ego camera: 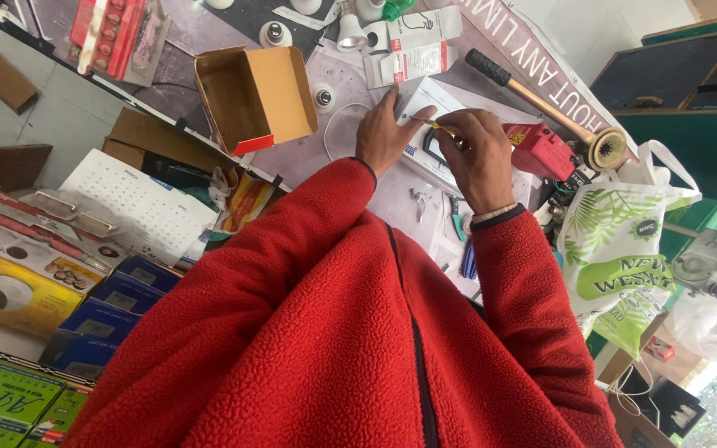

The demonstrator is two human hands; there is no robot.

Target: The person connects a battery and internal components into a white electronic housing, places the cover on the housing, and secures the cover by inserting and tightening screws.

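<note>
My left hand (385, 133) lies flat on a white boxy device (419, 146) on the worktable, fingers spread, pinning it down. My right hand (478, 156) is closed around a thin yellow-handled tool (435, 126), likely a screwdriver, whose tip points at the device between my two hands. Both arms wear red fleece sleeves that cover the lower half of the view. The device's middle is hidden under my hands.
An open cardboard box (252, 98) sits left of my hands. A hammer (541, 104) and a red tool (541, 151) lie to the right, beside a green-and-white bag (616, 249). White bulbs (350, 33) and small cartons stand behind. Stacked product boxes (35, 274) fill the left.
</note>
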